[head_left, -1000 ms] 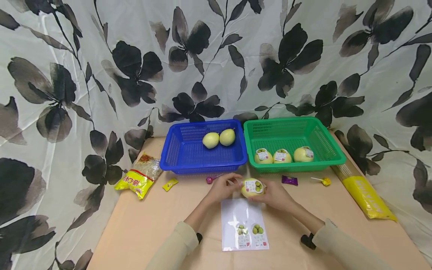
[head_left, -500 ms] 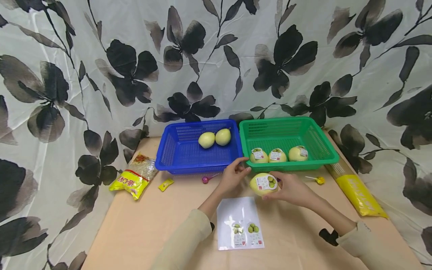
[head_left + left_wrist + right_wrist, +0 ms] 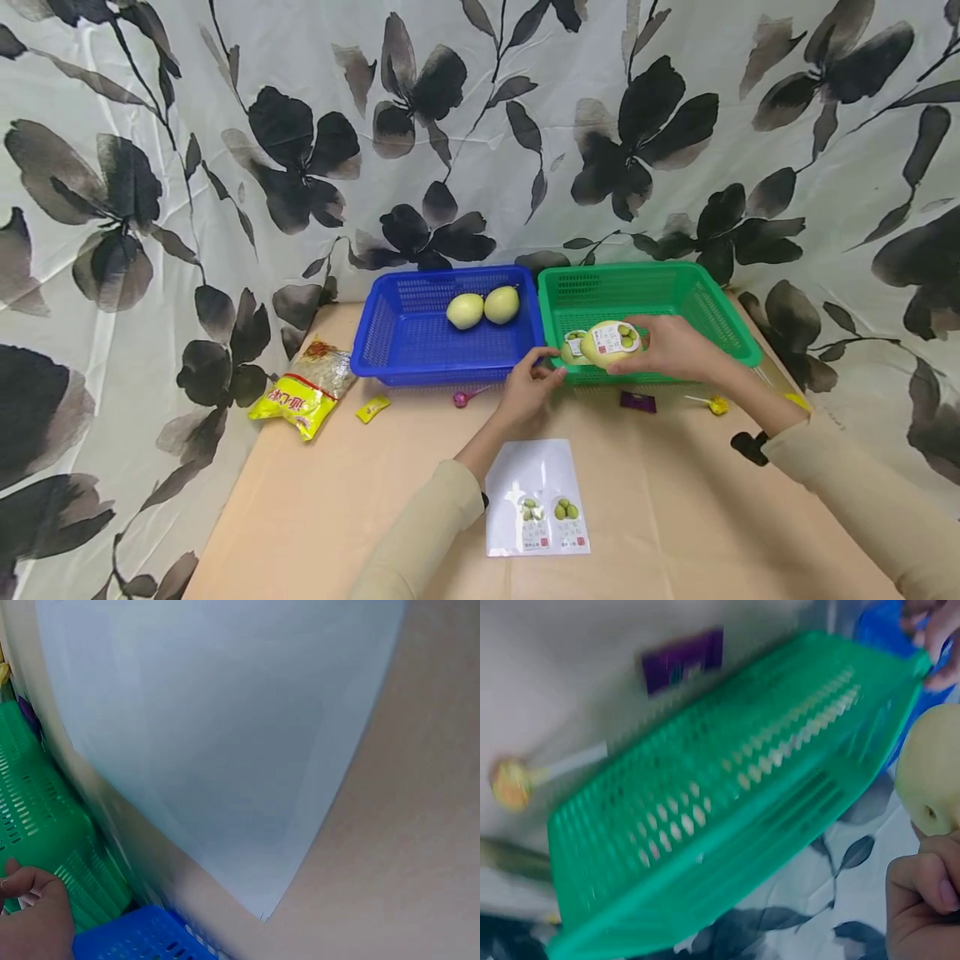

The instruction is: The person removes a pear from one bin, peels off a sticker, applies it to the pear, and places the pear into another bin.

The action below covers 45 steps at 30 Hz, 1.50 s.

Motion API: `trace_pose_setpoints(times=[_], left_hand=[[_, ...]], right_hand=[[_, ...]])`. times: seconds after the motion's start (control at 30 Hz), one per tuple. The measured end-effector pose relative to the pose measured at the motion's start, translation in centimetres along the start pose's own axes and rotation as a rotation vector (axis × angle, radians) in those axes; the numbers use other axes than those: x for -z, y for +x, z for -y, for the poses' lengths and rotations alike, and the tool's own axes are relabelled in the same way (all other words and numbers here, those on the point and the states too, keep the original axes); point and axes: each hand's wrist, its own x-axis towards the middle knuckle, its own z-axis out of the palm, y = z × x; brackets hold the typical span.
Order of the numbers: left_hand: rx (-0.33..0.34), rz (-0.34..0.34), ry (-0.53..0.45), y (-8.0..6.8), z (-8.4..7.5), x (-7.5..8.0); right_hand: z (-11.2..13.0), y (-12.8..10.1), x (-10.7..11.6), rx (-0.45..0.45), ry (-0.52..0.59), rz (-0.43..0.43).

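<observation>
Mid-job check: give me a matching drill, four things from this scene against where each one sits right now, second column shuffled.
Things:
1. Labelled yellow-green pear
2. Two plain yellow-green pears
3. White sticker sheet
4. Purple candy wrapper

Places:
A. In the blue plastic basket
B. On the table in front of the green plastic basket
C. Held in the right hand, above the green basket's front edge
D. Flat on the table, between the forearms

Pairs: 1-C, 2-A, 3-D, 4-B

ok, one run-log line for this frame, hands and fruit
right hand: holds labelled pear over green basket | left hand: touches green basket's front corner | blue basket: two bare pears
</observation>
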Motion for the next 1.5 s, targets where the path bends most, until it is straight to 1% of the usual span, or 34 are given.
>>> trace_pose_setpoints(times=[0.13,0.23,0.47,0.53,0.67,0.77,0.9,1.03,1.13,1.23,1.5], left_hand=[[0.02,-0.006,0.001,-0.1,0.2,-0.1],[0.025,0.003,-0.009,-0.2,0.2,-0.3],[0.003,0.023,-0.013,-0.4,0.6,-0.9],[-0.002,0.03,-0.016,-0.5,0.5,-0.9],[-0.005,0.035,-0.027,-0.5,0.3,-0.7],[-0.01,0.032,-0.034,-0.5,0.0,-0.5],[-0.02,0.021,-0.029,-0.3,-0.2,-0.2],[-0.02,0.009,-0.029,-0.2,-0.2,-0.1],[-0.02,0.015,-0.022,-0.2,-0.1,0.0],[-0.02,0.015,-0.007,-0.2,0.0,0.1],[-0.004,0.007,0.025,0.0,0.3,0.2]], right_hand=[[-0.7,2.9,1.4,0.019,-0.052,0.043],[-0.9,4.9,2.2,0.031,-0.104,0.07],[-1.8,8.8,2.8,0.055,-0.218,0.136],[-2.1,9.8,2.7,0.042,-0.235,0.165],[-2.4,11.7,2.4,0.027,-0.258,0.195],[-2.1,13.0,1.9,0.036,-0.26,0.214],[-1.3,14.6,1.1,0.028,-0.28,0.249],[-1.1,16.3,-0.3,0.004,-0.337,0.274],[-1.2,17.2,-1.2,-0.006,-0.38,0.296],[-1.2,17.7,-1.5,-0.016,-0.404,0.32],[0.0,17.7,-2.1,-0.031,-0.428,0.365]])
